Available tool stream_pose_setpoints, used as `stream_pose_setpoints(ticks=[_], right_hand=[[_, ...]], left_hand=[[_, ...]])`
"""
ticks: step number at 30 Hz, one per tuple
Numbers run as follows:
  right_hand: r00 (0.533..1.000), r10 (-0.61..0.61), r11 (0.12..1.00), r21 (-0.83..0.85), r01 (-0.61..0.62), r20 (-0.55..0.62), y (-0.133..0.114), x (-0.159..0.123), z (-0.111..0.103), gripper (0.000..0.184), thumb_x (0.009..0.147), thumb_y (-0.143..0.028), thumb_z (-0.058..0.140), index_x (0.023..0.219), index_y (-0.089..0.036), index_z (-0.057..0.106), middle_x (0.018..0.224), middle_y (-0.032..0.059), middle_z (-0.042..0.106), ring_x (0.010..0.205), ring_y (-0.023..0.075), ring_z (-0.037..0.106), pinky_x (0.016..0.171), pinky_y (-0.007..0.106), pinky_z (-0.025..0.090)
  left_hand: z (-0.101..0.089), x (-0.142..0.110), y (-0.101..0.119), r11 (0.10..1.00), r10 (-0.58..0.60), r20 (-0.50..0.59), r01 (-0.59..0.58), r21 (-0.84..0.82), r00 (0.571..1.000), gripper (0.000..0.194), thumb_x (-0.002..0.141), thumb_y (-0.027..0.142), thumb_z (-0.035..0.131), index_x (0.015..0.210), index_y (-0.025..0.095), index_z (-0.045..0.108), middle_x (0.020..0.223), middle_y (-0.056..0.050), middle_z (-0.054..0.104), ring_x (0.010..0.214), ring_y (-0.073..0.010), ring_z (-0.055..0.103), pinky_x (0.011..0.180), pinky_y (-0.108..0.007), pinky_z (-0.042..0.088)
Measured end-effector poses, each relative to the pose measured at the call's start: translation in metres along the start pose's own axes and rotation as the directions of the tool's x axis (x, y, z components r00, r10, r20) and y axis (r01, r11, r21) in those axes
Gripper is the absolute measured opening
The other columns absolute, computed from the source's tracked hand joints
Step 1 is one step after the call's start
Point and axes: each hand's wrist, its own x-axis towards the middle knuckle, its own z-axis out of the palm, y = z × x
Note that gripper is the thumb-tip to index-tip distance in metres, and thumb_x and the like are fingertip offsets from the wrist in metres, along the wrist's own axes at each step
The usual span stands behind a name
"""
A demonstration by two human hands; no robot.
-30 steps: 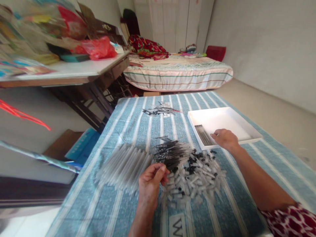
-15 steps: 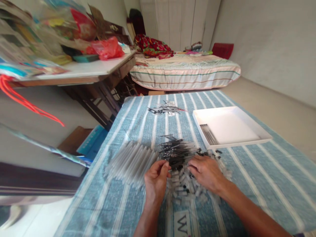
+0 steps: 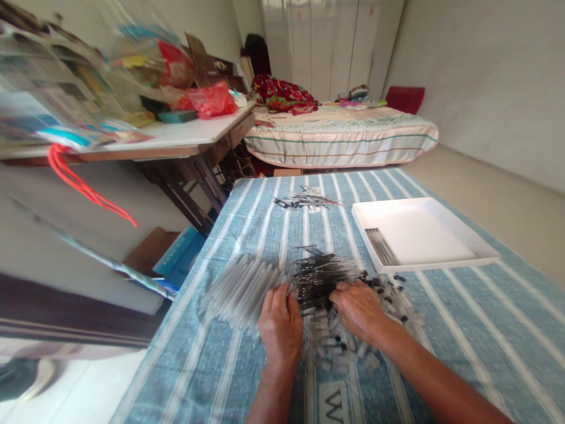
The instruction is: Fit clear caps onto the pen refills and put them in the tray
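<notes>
Two forearms (image 3: 424, 360) slant inward, left hand (image 3: 281, 323) and right hand (image 3: 358, 309) palm-down

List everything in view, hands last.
Striped cloth: one, blue-white, centre
Straight plastic tubes: one pile, translucent grey, cloth's left
Thin rods: one pile, mostly black, right of tubes
Small plastic pieces: one heap, whitish and black, near right of rods
Shallow box: one, white, cloth's right
Slim sticks: one row, dark grey, in box
Loose strips: one bunch, mostly black, cloth's far part
Desk: one, white-topped, left
Crumpled bag: one, red, on desk
Looped cord: one, orange-red, desk edge
Bed: one, pale striped, behind cloth
Wardrobe: one, white, back
Left hand: one, bare, at tubes
Right hand: one, bare, beside rods
</notes>
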Motion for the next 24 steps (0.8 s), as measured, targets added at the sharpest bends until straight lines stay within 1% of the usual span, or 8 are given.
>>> stream_pose_setpoints(ticks=[4, 6, 10, 13, 19, 24], right_hand=[[0.998, 0.003, 1.000, 0.008, -0.003, 0.062, 0.001, 0.001, -0.009, 0.022, 0.082, -0.014, 0.044, 0.076, -0.019, 0.064, 0.081, 0.0054, 0.065, 0.076, 0.0181, 0.060, 0.066, 0.028, 0.033], [0.996, 0.014, 1.000, 0.015, -0.015, 0.083, 0.002, 0.000, -0.014, 0.021, 0.081, -0.013, 0.045, 0.077, -0.019, 0.065, 0.081, 0.0057, 0.066, 0.076, 0.0180, 0.060, 0.065, 0.027, 0.033], [0.997, 0.014, 0.999, 0.032, -0.017, 0.078, 0.003, 0.001, -0.014, 0.015, 0.079, -0.017, 0.049, 0.082, -0.020, 0.064, 0.084, 0.0056, 0.066, 0.079, 0.0188, 0.060, 0.066, 0.027, 0.034], [0.996, 0.010, 0.999, 0.035, -0.013, 0.085, 0.002, 0.002, -0.009, 0.014, 0.079, -0.019, 0.049, 0.082, -0.020, 0.063, 0.084, 0.0052, 0.066, 0.079, 0.0183, 0.059, 0.067, 0.027, 0.033], [0.999, 0.013, 1.000, 0.014, -0.013, 0.044, 0.000, 0.004, -0.002, 0.012, 0.078, -0.020, 0.050, 0.082, -0.021, 0.061, 0.083, 0.0048, 0.065, 0.077, 0.0189, 0.059, 0.067, 0.028, 0.032], [0.999, 0.021, 0.999, 0.041, -0.023, 0.045, -0.002, 0.004, -0.001, 0.012, 0.079, -0.019, 0.049, 0.080, -0.020, 0.061, 0.083, 0.0054, 0.064, 0.077, 0.0182, 0.057, 0.069, 0.028, 0.032]], left_hand=[[0.002, -0.003, -0.001, 0.992, 0.065, 0.043, -0.069, 0.110, 0.997, 0.020, 0.082, 0.019, 0.046, 0.090, 0.017, 0.065, 0.082, -0.009, 0.065, 0.082, -0.0224, 0.059, 0.075, -0.032, 0.044], [0.002, -0.004, 0.000, 0.978, 0.074, 0.081, -0.088, 0.188, 0.994, 0.019, 0.082, 0.019, 0.047, 0.088, 0.017, 0.065, 0.081, -0.009, 0.065, 0.080, -0.0225, 0.058, 0.072, -0.032, 0.043], [-0.001, -0.005, 0.005, 0.923, 0.037, 0.199, -0.110, 0.370, 0.979, 0.018, 0.081, 0.019, 0.048, 0.083, 0.017, 0.066, 0.078, -0.009, 0.063, 0.076, -0.0231, 0.056, 0.066, -0.032, 0.040], [-0.002, -0.005, 0.009, 0.874, 0.002, 0.259, -0.128, 0.469, 0.966, 0.017, 0.079, 0.017, 0.049, 0.081, 0.018, 0.067, 0.078, -0.009, 0.062, 0.075, -0.0240, 0.054, 0.065, -0.033, 0.038], [-0.001, -0.004, 0.013, 0.828, -0.058, 0.311, -0.128, 0.546, 0.949, 0.016, 0.076, 0.013, 0.049, 0.077, 0.017, 0.065, 0.079, -0.009, 0.060, 0.077, -0.0251, 0.054, 0.065, -0.034, 0.036], [-0.002, -0.005, 0.012, 0.811, -0.054, 0.329, -0.151, 0.566, 0.943, 0.014, 0.077, 0.015, 0.050, 0.073, 0.017, 0.063, 0.077, -0.009, 0.060, 0.076, -0.0261, 0.055, 0.064, -0.035, 0.036]])
